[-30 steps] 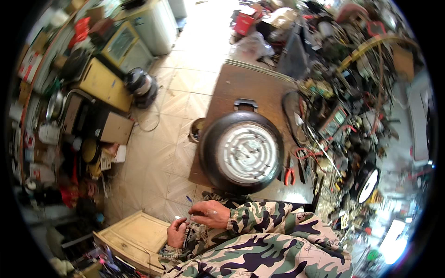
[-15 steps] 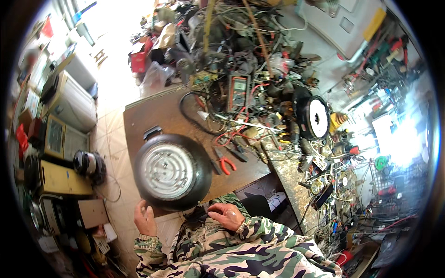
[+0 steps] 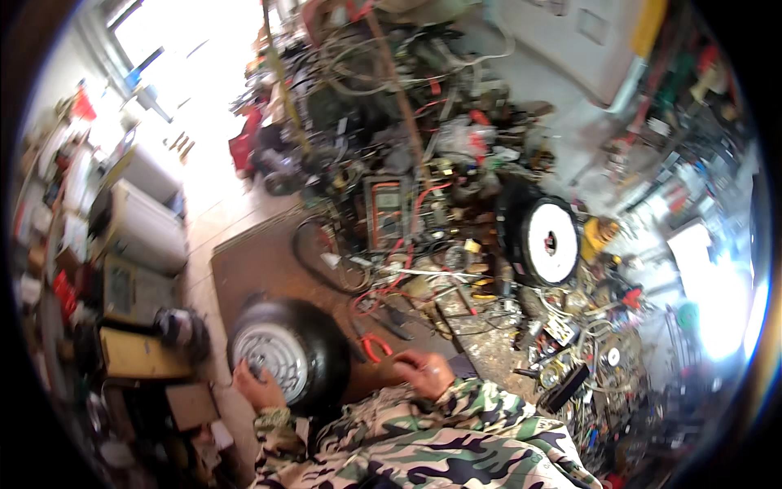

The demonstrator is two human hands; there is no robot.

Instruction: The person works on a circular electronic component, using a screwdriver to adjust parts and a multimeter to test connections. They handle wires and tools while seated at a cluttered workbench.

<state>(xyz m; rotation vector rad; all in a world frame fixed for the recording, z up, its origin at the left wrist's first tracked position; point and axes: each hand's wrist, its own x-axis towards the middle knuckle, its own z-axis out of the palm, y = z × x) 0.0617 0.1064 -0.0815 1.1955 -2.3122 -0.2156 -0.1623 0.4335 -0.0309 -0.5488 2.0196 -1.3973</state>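
A round black pot sits on the brown board, its silvery disc with concentric rings facing up. My left hand is at the pot's lower left, fingers apart over its edge; whether they touch is unclear. To the pot's right, my right hand has curled fingers near my camouflage clothing, and what they hold, if anything, is hidden. Red-handled pliers, dark tools and a tangle of leads lie beside the pot. A multimeter stands behind them.
A cluttered heap of cables, parts and tools covers the back and right, with a black part with a white disc. Appliances and cabinets line the left, beside a tiled floor. A bright doorway is at upper left.
The view has swung rightward toward the cluttered bench and is blurred. My left hand has risen to the pot's edge, and my right hand has moved up and rightward, fingers curled.
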